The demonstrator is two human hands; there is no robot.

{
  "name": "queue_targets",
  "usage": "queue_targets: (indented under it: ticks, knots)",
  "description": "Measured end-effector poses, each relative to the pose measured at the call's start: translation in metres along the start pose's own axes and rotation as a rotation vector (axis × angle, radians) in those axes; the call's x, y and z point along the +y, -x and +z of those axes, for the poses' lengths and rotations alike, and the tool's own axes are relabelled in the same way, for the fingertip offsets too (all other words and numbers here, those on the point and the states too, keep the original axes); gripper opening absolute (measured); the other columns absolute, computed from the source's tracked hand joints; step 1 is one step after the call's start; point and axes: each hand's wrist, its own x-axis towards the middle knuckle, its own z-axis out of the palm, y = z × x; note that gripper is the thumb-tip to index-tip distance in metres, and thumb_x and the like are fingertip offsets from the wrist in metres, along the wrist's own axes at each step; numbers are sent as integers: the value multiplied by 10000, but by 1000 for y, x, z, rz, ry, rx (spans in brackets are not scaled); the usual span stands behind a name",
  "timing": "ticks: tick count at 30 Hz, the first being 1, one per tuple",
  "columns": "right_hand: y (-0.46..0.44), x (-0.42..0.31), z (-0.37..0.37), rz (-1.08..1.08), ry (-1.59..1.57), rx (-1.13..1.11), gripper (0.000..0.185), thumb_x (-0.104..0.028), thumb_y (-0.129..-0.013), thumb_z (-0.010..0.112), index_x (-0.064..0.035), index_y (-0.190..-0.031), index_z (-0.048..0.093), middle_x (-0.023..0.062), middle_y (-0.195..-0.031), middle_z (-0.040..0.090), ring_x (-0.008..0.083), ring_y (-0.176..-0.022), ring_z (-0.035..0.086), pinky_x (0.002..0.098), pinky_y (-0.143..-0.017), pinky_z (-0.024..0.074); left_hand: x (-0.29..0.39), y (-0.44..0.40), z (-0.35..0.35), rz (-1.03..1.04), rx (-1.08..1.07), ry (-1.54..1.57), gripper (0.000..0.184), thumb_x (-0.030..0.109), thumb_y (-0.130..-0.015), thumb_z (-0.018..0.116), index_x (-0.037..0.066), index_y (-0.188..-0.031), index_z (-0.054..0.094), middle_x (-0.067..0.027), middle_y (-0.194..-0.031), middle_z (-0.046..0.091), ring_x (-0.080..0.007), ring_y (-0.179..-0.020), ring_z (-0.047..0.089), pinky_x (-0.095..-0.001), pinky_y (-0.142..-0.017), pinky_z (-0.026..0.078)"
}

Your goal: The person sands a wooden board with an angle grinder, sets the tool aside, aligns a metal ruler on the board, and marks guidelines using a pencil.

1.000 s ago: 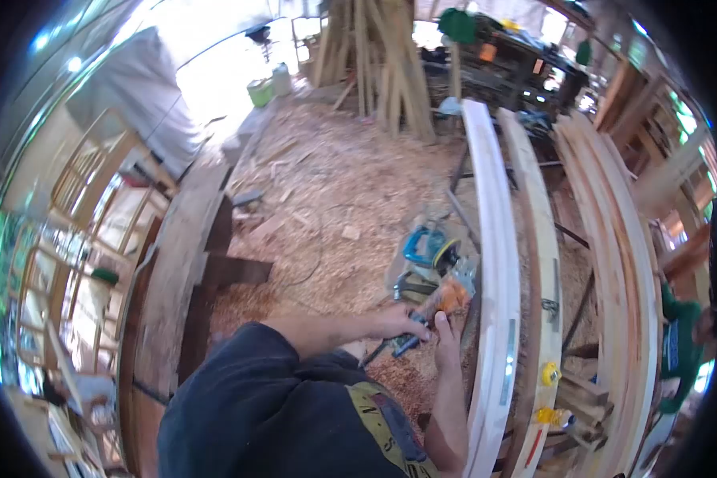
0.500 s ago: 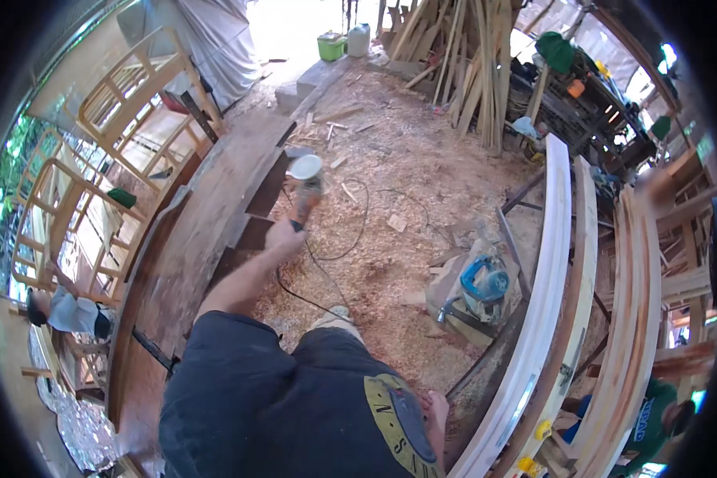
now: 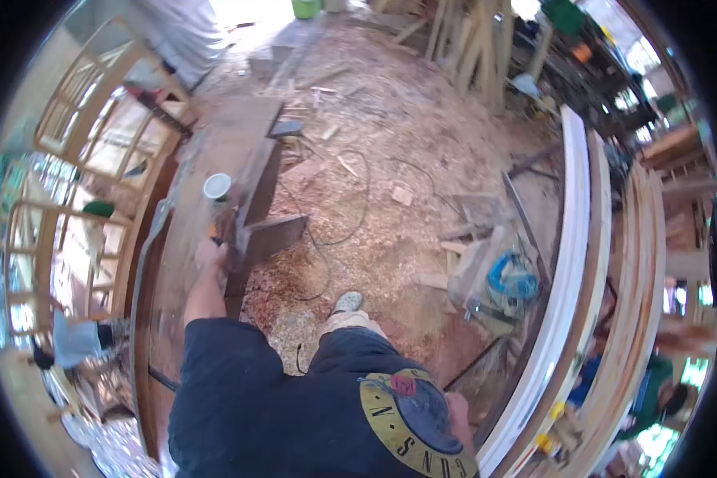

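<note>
My left hand (image 3: 210, 256) is wrapped round the handle of an angle grinder (image 3: 225, 215), whose pale round disc (image 3: 217, 187) faces up. Hand and tool are over the wide dark wooden slab (image 3: 191, 171) on my left; whether the tool touches the wood I cannot tell. A dark wood block (image 3: 275, 239) juts out from the slab's near side, just right of the grinder. Low beside my shirt hangs my right hand (image 3: 459, 414), blurred and partly hidden, its fingers unclear. Nearest to it are the long pale boards (image 3: 550, 319).
A blue power tool (image 3: 511, 277) sits on a wooden stand at right. A cord (image 3: 358, 223) snakes over the shavings-covered floor (image 3: 406, 151). Wooden frames (image 3: 76, 143) stand at left, upright planks (image 3: 474, 60) at the back. Other people (image 3: 80, 338) are at both sides.
My left hand has swung the angle grinder leftward, from above the floor to over the slab. The view has shifted, and the right hand stays low by my body.
</note>
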Motion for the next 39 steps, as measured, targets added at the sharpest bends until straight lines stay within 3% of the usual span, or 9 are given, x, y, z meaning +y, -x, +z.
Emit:
queue_targets:
  ticks: [1, 4, 5, 6, 8, 19, 26, 32, 39]
  knots:
    - [-2, 11, 2, -268, 474, 16, 200, -230, -869, 661, -69, -774, 732, 114, -821, 737, 312, -759, 735, 470, -719, 595, -16, -19, 14, 89, -37, 54, 608, 422, -845, 771, 22, -1287, 649, -228, -1246, 722, -419, -1145, 711, -516, -984, 563]
    - [-10, -12, -19, 36, 86, -100, 247, -299, -861, 627, -100, -734, 701, 130, -785, 695, 351, -775, 688, 468, -725, 559, -74, -82, 88, 379, 107, 443, 552, 373, -841, 817, 49, -1269, 686, -118, -1115, 742, -290, -1041, 717, -436, -936, 560]
    - [-8, -25, -19, 474, -151, 0, 384, -430, -882, 650, -70, -852, 781, 145, -831, 765, 327, -846, 756, 477, -814, 578, -86, -114, 108, 329, -40, 634, 556, 334, -833, 838, 32, -1273, 682, -121, -1119, 742, -280, -1055, 713, -433, -946, 554]
    - [-15, 10, 7, 266, -47, 112, 391, -428, -886, 630, -65, -760, 703, 133, -728, 714, 307, -690, 704, 460, -669, 543, -76, -116, 101, 252, -176, 816, 562, 296, -826, 859, 15, -1277, 677, -124, -1123, 742, -270, -1069, 709, -429, -956, 548]
    - [-17, -9, 0, 449, -197, 146, 396, -434, -900, 662, -45, -907, 741, 112, -754, 737, 249, -696, 731, 413, -673, 573, -67, -109, 67, 132, -115, 108, 564, 326, -846, 833, 18, -1291, 673, -130, -1146, 738, -279, -1083, 708, -436, -963, 549]
    - [9, -55, 20, 613, -541, 148, 391, -401, -892, 714, -55, -1065, 773, 132, -866, 774, 260, -713, 754, 416, -645, 603, 21, -22, 13, 407, -225, -625, 615, 489, -956, 691, 32, -1366, 648, -165, -1278, 716, -329, -1156, 700, -476, -999, 551]
    - [61, 28, 123, 286, 7, 289, 370, -421, -867, 697, -65, -826, 787, 153, -870, 772, 302, -690, 743, 439, -622, 590, 169, 136, -3, 927, -249, -1069, 640, 559, -1010, 619, 42, -1386, 648, -181, -1339, 710, -349, -1196, 698, -493, -1013, 554]
    - [140, 67, 151, 732, -848, 253, 398, -423, -908, 673, -42, -861, 778, 157, -864, 773, 295, -730, 761, 421, -684, 604, 330, 247, 161, 1103, -320, -467, 492, 447, -977, 651, 51, -1260, 726, -164, -1278, 752, -306, -1197, 715, -464, -980, 564]
    - [208, 132, 175, 838, -802, 648, 385, -372, -954, 670, -8, -1042, 754, 167, -901, 770, 243, -799, 768, 384, -747, 604, 440, 587, 191, 1635, -664, -190, 321, 270, -995, 682, 19, -1189, 720, -217, -1146, 759, -332, -1082, 735, -419, -937, 559]
